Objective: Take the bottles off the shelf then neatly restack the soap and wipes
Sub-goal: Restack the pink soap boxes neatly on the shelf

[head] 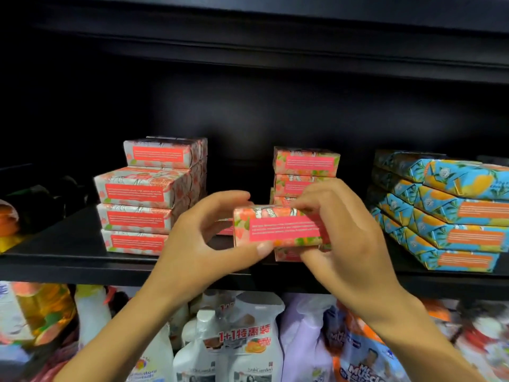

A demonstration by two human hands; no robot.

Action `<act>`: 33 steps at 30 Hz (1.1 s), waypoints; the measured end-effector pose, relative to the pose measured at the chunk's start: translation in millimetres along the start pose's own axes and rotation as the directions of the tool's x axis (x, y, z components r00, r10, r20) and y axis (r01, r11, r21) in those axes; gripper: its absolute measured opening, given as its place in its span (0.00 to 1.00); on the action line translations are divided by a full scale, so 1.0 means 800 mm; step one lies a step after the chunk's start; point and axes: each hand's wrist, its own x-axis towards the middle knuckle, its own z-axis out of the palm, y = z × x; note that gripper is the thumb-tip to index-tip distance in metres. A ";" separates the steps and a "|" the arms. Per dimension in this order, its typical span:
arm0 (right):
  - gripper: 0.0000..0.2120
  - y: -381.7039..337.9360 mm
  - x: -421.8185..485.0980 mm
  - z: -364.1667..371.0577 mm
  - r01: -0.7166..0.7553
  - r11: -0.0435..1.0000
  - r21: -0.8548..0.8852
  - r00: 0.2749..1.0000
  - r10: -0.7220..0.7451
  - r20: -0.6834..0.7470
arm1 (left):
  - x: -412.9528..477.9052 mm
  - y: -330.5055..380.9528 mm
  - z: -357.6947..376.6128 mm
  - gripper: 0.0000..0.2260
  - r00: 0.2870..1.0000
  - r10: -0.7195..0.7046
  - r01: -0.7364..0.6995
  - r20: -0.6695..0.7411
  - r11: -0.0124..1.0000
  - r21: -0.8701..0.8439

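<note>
A pink floral soap box (278, 227) is held just above the front of the black shelf (68, 260). My left hand (201, 241) grips its left end, thumb under and fingers over the top. My right hand (338, 230) pinches its right end. Behind it rises a middle stack of the same pink boxes (305, 166), with one box under the held one, mostly hidden. A taller pink stack (146, 197) stands to the left. Blue and orange boxes (451, 210) are stacked askew on the right.
At the shelf's far left lie dark items and an orange-yellow pack (8, 224). The shelf above (275, 51) hangs low overhead. Below the shelf stand white spray bottles (242, 340), a yellow bottle (46, 310) and other cleaning products.
</note>
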 end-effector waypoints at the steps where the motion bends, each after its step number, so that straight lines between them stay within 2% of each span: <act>1: 0.20 0.000 -0.001 0.003 0.021 1.000 -0.014 0.999 -0.022 -0.033 | 0.001 0.000 0.000 0.30 0.999 -0.028 0.029 0.028 0.999 -0.041; 5: 0.11 -0.002 -0.007 0.013 0.078 0.995 -0.067 0.994 -0.082 -0.069 | 0.001 -0.001 -0.002 0.28 0.995 -0.061 0.065 0.074 0.996 -0.062; 8: 0.11 0.001 -0.016 0.019 0.052 0.998 -0.032 0.998 -0.053 -0.018 | -0.003 -0.005 -0.008 0.28 0.998 -0.062 0.062 0.034 0.998 -0.018; 12: 0.15 0.002 -0.038 0.018 -0.042 0.996 0.084 0.998 0.044 -0.033 | -0.014 -0.007 -0.019 0.25 0.997 -0.048 0.049 -0.055 0.998 0.029; 15: 0.18 -0.001 -0.053 0.020 -0.094 0.993 0.075 0.992 0.100 -0.075 | -0.018 -0.010 -0.024 0.25 0.985 -0.059 0.062 -0.160 0.998 0.015; 19: 0.14 0.006 -0.069 0.032 -0.149 0.988 0.032 0.988 0.148 0.037 | -0.015 -0.015 -0.026 0.28 0.940 -0.061 0.052 -0.337 0.998 -0.036; 24: 0.16 0.012 -0.084 0.052 -0.038 0.980 -0.193 0.971 0.082 0.225 | -0.011 -0.019 -0.006 0.23 0.910 -0.034 0.091 -0.413 0.989 0.120; 29: 0.13 0.011 -0.089 0.054 -0.015 0.966 -0.258 0.979 0.067 0.194 | -0.006 -0.038 0.012 0.32 0.902 0.034 0.144 -0.430 0.916 0.375; 33: 0.12 0.006 -0.088 0.053 -0.012 0.957 -0.289 0.981 0.067 0.182 | 0.010 -0.043 0.022 0.33 0.916 0.042 0.152 -0.399 0.884 0.442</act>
